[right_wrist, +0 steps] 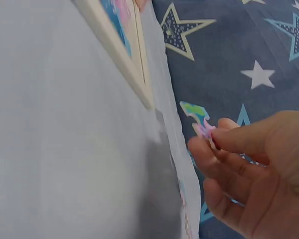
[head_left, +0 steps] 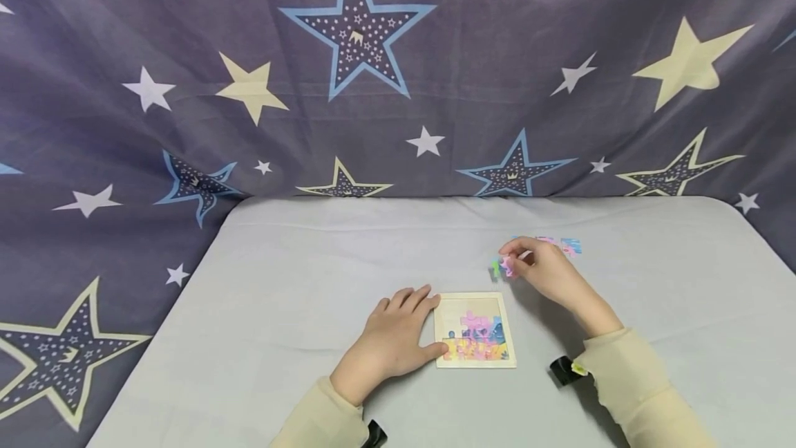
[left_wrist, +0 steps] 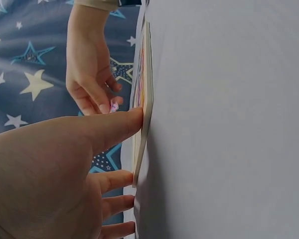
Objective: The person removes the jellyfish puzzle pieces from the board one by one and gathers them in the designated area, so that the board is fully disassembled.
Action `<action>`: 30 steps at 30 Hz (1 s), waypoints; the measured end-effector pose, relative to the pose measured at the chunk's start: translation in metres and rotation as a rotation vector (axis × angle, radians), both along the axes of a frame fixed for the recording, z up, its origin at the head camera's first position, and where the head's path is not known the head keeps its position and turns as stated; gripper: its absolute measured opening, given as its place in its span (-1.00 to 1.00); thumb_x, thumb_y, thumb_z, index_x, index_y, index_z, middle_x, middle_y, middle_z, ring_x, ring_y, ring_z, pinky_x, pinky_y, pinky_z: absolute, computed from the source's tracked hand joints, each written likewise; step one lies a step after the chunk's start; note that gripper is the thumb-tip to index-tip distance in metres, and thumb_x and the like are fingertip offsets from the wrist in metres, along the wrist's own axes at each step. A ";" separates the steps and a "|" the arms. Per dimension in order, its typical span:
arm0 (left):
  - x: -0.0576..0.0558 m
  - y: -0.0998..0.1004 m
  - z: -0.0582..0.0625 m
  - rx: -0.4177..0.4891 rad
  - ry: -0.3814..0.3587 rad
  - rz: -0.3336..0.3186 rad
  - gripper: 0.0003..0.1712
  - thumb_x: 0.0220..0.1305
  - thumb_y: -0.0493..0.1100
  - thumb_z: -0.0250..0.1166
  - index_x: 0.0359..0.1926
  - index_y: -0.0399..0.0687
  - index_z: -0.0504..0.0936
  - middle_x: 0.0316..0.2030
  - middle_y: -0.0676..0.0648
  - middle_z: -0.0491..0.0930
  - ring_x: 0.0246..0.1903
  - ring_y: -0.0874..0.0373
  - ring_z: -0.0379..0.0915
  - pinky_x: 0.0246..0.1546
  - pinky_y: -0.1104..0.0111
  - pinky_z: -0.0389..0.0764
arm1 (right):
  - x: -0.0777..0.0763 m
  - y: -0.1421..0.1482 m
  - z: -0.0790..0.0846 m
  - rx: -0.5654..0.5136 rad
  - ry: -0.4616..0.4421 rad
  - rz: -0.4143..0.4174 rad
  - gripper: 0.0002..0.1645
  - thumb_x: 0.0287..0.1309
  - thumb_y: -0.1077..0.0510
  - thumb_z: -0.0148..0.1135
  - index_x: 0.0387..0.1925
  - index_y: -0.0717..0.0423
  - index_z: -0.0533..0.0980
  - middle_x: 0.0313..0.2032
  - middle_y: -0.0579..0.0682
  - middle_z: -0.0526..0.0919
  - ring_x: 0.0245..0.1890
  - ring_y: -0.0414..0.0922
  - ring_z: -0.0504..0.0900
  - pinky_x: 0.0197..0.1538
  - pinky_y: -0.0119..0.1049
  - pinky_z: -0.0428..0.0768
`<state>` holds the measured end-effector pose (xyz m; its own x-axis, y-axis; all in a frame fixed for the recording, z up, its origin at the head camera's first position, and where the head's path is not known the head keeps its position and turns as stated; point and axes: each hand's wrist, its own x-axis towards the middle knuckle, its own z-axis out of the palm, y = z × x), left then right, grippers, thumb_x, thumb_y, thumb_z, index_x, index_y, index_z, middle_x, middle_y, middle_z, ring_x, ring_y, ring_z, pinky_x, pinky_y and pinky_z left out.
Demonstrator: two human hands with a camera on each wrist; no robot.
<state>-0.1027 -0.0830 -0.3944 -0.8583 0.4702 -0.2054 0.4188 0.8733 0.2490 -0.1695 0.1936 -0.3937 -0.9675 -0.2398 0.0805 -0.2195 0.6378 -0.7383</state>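
My right hand (head_left: 547, 275) is raised over the table, up and to the right of the puzzle tray. Between thumb and forefinger it pinches a jigsaw piece (right_wrist: 204, 128), pink at the fingertips with a green and blue end sticking out. The square puzzle tray (head_left: 511, 337) has a pale wooden rim. Joined pieces (head_left: 477, 341) in pink, blue and yellow fill its lower part, while bare board shows at its upper left. My left hand (head_left: 398, 334) rests along the tray's left side with fingers spread, thumb (left_wrist: 124, 124) on the rim and forefinger at the upper left corner.
Several loose jigsaw pieces (head_left: 571, 246) lie behind the right hand, partly hidden by it. A pale grey cloth (head_left: 280, 282) covers the table. Along the table's back edge hangs a dark curtain (head_left: 385, 137) printed with stars. Black bands sit at both wrists.
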 end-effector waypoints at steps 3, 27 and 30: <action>0.000 0.000 0.000 -0.005 0.006 -0.006 -0.11 0.27 0.34 0.23 0.49 0.06 0.25 0.49 -0.03 0.13 0.44 -0.07 0.04 0.33 -0.11 0.20 | -0.003 0.006 -0.001 0.031 0.026 -0.027 -0.77 0.21 0.43 0.19 -0.11 0.25 0.62 -0.33 0.07 0.68 -0.39 -0.07 0.64 -0.34 -0.23 0.57; 0.002 0.000 0.006 -0.012 -0.027 -0.012 0.01 0.21 0.40 0.24 0.52 0.02 0.19 0.51 -0.06 0.09 0.46 -0.10 0.00 0.34 -0.09 0.18 | -0.009 0.029 -0.008 0.092 -0.006 -0.080 -0.78 0.18 0.44 0.27 -0.11 0.36 0.65 -0.32 0.14 0.71 -0.27 0.04 0.65 -0.18 -0.12 0.60; 0.003 0.001 0.006 -0.014 -0.026 -0.011 0.01 0.20 0.40 0.24 0.52 0.03 0.19 0.51 -0.05 0.09 0.46 -0.09 0.00 0.34 -0.10 0.18 | -0.008 0.031 -0.008 0.110 -0.010 -0.074 -0.79 0.21 0.41 0.26 -0.11 0.37 0.65 -0.29 0.16 0.71 -0.27 0.03 0.65 -0.19 -0.13 0.59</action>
